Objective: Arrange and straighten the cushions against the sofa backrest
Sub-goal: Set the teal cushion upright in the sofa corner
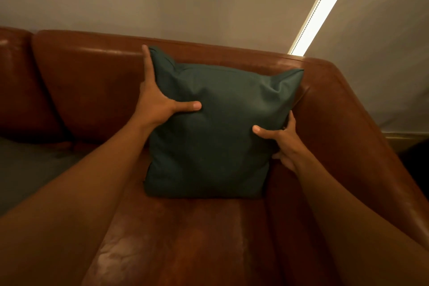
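A dark green square cushion point(216, 127) stands upright on the seat of a brown leather sofa point(92, 81), leaning against the backrest in the right corner by the armrest. My left hand point(155, 104) grips its left edge, thumb on the front face and fingers stretched up behind the upper left corner. My right hand point(283, 141) holds the right edge lower down, thumb on the front, fingers tucked behind between cushion and armrest.
The sofa's right armrest point(362, 127) runs close beside the cushion. A second backrest section point(16, 76) and a grey seat area point(27, 165) lie to the left. Behind is a pale wall with a bright light strip point(325, 4).
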{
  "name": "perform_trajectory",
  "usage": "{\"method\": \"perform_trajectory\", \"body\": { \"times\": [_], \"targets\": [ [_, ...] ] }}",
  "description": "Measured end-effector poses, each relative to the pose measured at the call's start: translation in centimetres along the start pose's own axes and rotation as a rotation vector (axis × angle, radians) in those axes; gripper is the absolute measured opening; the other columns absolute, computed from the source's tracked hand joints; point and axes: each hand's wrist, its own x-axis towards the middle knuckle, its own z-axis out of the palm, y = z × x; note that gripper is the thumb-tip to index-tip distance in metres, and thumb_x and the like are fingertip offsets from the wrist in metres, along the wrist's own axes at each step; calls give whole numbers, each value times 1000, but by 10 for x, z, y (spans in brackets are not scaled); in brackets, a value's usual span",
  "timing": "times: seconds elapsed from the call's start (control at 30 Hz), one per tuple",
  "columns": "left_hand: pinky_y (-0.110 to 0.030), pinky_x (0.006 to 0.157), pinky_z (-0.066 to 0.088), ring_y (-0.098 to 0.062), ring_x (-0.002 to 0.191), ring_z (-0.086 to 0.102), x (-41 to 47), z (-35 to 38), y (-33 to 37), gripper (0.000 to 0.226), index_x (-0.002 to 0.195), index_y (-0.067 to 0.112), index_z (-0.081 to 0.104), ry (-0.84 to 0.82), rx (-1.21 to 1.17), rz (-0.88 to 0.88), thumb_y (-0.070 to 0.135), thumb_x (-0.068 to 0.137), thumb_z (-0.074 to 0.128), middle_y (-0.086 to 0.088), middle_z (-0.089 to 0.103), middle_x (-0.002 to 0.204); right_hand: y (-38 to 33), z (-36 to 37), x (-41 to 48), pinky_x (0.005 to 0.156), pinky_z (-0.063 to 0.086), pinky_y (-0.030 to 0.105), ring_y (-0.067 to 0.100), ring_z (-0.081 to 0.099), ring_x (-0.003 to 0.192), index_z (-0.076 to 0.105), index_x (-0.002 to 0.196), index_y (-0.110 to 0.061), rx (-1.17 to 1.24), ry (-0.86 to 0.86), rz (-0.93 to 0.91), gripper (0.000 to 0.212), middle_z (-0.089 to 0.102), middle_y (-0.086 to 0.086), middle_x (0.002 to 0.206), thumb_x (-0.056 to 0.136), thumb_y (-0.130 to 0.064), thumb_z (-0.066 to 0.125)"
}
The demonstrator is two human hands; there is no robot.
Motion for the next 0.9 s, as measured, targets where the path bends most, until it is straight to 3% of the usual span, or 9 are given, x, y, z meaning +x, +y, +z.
{"method": "perform_trajectory", "body": {
  "times": [0.07, 0.1, 0.2, 0.3, 0.47, 0.57, 0.7, 0.83, 0.9],
  "targets": [
    [-42, 123, 32, -15, 151, 33, -1, 3, -9, 169, 160, 35, -21, 47, -179, -150, 34, 46, 103, 0, 17, 172, -2, 0, 0, 95, 55, 61, 24, 60, 129, 25, 160, -44, 12, -30, 17, 138, 61, -11, 141, 49, -13, 101],
    [-41, 120, 36, -15, 147, 40, 0, 3, -11, 166, 163, 34, -14, 53, -247, -215, 30, 46, 104, -1, 26, 169, -3, 1, -1, 94, 57, 58, 22, 62, 126, 29, 158, -40, 16, -50, 10, 130, 63, -12, 136, 53, -12, 99],
    [-40, 108, 52, -10, 126, 63, 6, -3, -20, 149, 157, 25, 35, 46, -337, -204, 35, 25, 106, 6, 61, 144, -2, 6, -4, 76, 58, 40, 11, 65, 111, 35, 153, -34, 43, -70, -29, 103, 65, -12, 129, 72, -1, 88],
    [-37, 98, 59, -8, 113, 70, 2, -12, -17, 129, 143, 22, 53, 76, -374, -189, 32, 24, 102, 8, 71, 129, -4, 12, -7, 73, 60, 37, 12, 69, 112, 39, 151, -34, 65, -77, -64, 102, 69, -10, 130, 68, 0, 89],
    [-37, 93, 60, -10, 113, 71, 1, -28, -11, 131, 142, 22, 55, 130, -488, -135, 37, 22, 105, 8, 73, 127, -28, 18, -13, 99, 55, 60, 22, 63, 128, 41, 149, -41, 26, -85, -140, 112, 64, -11, 141, 54, -16, 94],
    [-40, 100, 58, -11, 118, 69, -4, -31, -14, 134, 145, 20, 52, 61, -438, -132, 45, 25, 105, 5, 71, 132, -38, 15, -15, 100, 52, 59, 25, 60, 129, 39, 150, -42, -35, -49, -145, 106, 59, -5, 146, 65, -15, 94],
    [-44, 114, 42, -18, 140, 51, -20, -38, -19, 154, 165, 31, 15, 12, -316, -296, 54, 37, 98, 1, 47, 158, -44, 11, -18, 97, 51, 56, 20, 62, 125, 36, 155, -42, -56, -8, -136, 105, 58, -8, 147, 71, -20, 94],
    [-44, 98, 38, -16, 131, 50, -22, -39, -23, 103, 162, 36, 25, 22, -287, -366, 52, 78, 81, 7, 50, 152, -47, 8, -19, 110, 41, 68, 28, 55, 135, 35, 156, -43, -74, 57, -102, 111, 54, -7, 152, 63, -46, 96],
    [-48, 101, 44, -17, 123, 55, -22, -30, -19, 81, 154, 35, 40, 5, -316, -380, 52, 84, 77, 11, 57, 140, -47, 11, -16, 110, 43, 66, 28, 57, 133, 42, 149, -37, -65, 100, -109, 84, 57, -5, 147, 79, -40, 89]
  ]
}}
